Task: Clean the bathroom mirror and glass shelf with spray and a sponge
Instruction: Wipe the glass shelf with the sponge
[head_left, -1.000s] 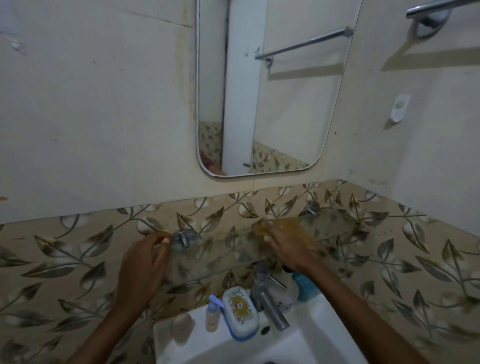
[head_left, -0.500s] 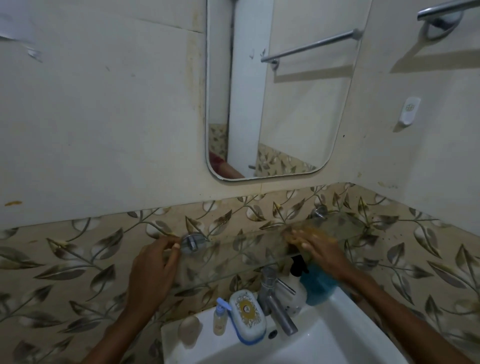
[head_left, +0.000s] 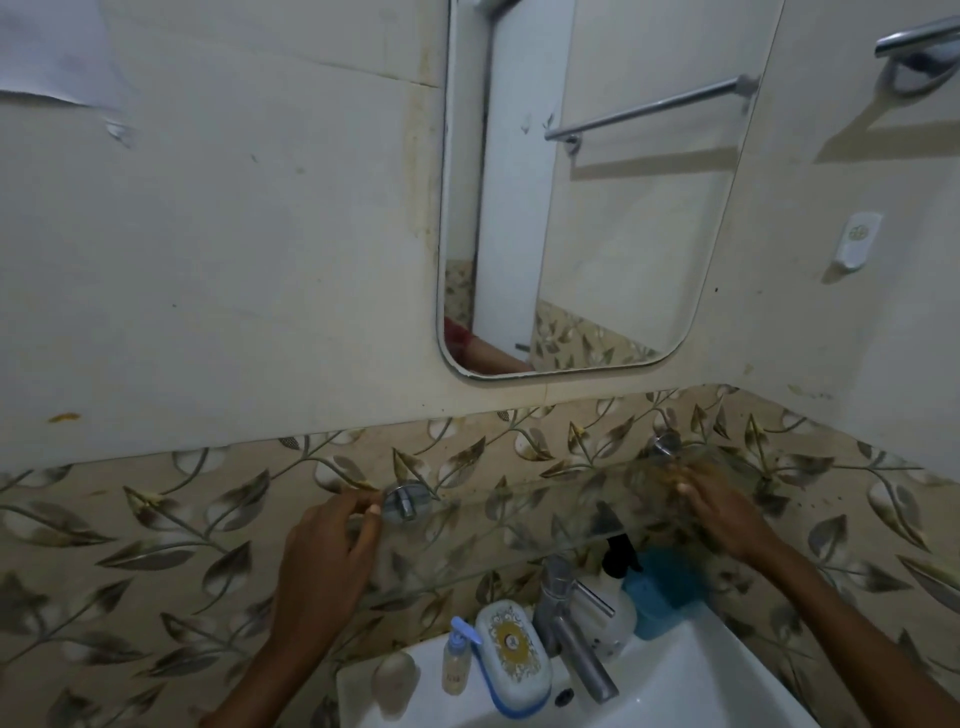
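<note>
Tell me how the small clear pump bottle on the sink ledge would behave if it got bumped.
The small pump bottle stands tall and narrow, so it would probably tip easily. It looks like light plastic, unlikely to break. Once down, its round body might roll along the sink rim toward the basin.

Rounded-corner mirror (head_left: 597, 208) fixed upright on a cream wall, reflecting a towel bar and leaf-patterned tiles. Below it, clear glass shelf (head_left: 509, 525) mounted level on two round metal brackets, just above the basin. Yellow sponge (head_left: 675, 470), blurred, pressed flat on the shelf's right end beside the right bracket. White spray bottle (head_left: 615, 608) with black trigger standing upright under the shelf, behind the tap.
</note>
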